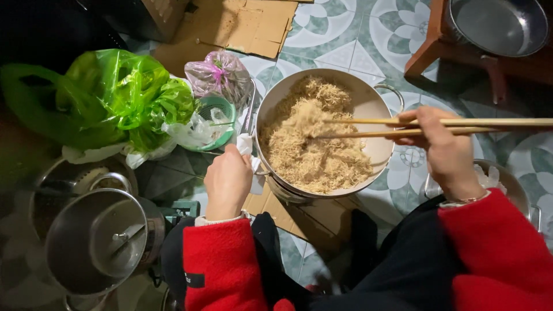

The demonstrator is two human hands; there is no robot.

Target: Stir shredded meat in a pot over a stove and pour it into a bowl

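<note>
A wide metal pan [374,106] sits on the tiled floor, filled with pale shredded strands [311,144]. My left hand [227,181] grips the pan's near-left handle through a white cloth [246,144]. My right hand [443,144] holds a pair of long wooden chopsticks [368,128] whose tips reach into the strands at the pan's middle. Both arms wear red sleeves.
A green plastic bag [115,92] and a small pink bag [222,75] lie left of the pan beside a green basket [222,106]. Steel pots with a lid [95,239] stand at lower left. Cardboard [247,23] lies beyond; a wooden stool with a metal bowl [498,26] is upper right.
</note>
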